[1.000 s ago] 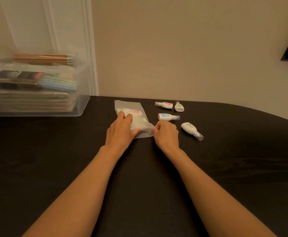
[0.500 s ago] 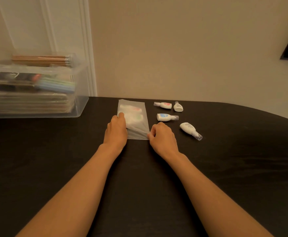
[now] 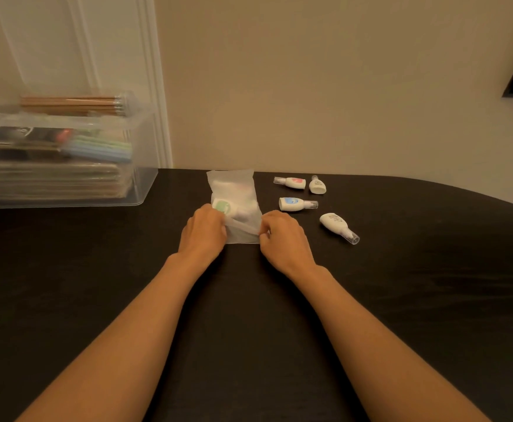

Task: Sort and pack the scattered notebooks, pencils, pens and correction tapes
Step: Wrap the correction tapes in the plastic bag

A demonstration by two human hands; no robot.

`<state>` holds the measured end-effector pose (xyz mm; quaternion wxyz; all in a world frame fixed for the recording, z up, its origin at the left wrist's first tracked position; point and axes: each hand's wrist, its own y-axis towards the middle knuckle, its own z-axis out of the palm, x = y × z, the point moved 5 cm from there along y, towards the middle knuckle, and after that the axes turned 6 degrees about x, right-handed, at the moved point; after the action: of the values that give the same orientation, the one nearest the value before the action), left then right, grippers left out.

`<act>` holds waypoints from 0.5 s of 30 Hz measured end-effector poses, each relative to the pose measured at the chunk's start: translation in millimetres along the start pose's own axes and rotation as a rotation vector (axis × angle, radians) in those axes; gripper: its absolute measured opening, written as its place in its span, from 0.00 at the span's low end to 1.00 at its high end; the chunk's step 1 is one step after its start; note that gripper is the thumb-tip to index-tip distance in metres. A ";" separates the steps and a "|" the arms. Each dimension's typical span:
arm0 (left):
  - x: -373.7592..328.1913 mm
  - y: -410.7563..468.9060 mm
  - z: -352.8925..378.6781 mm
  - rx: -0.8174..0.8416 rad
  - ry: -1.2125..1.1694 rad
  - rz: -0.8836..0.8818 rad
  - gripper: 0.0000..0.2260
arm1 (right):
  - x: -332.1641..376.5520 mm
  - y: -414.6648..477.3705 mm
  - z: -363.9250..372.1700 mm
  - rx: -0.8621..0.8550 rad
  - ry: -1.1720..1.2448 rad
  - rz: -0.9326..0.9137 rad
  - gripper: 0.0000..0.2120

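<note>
A clear plastic bag (image 3: 233, 190) lies on the black table (image 3: 249, 300) with correction tapes inside, one with a green label (image 3: 222, 205). My left hand (image 3: 202, 233) pinches the bag's near left corner. My right hand (image 3: 282, 236) pinches its near right corner. Several loose correction tapes lie to the right: a pink-labelled one (image 3: 291, 182), a plain white one (image 3: 317, 185), a blue-labelled one (image 3: 296, 204) and a white one (image 3: 337, 226) nearest my right hand.
A clear storage box (image 3: 139, 178) stands at the table's back left, holding notebooks, pens and a pack of pencils (image 3: 72, 105) on top. The wall runs just behind the table's far edge.
The bag has straightened and lies lengthwise away from me. Both hands have shifted to its near edge, the left one moving off the bag's top to its corner.
</note>
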<state>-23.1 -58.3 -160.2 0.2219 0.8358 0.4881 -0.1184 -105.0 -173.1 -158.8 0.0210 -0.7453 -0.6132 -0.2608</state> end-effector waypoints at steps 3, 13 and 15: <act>-4.4 -8.5 -5.4 -0.020 0.042 0.088 0.10 | -1.7 -8.9 -9.2 -0.081 0.044 -0.016 0.07; -27.0 -49.7 -10.8 0.129 0.012 0.320 0.13 | -9.3 -38.3 -12.0 0.043 0.098 -0.094 0.12; -28.7 -59.2 -10.6 0.183 0.019 0.325 0.10 | -9.1 -43.8 -10.6 0.095 0.105 -0.103 0.14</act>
<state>-89.0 -49.9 -154.1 0.1566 0.9213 0.3361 -0.1168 -150.4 -174.3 -166.1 0.0748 -0.6962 -0.6605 -0.2709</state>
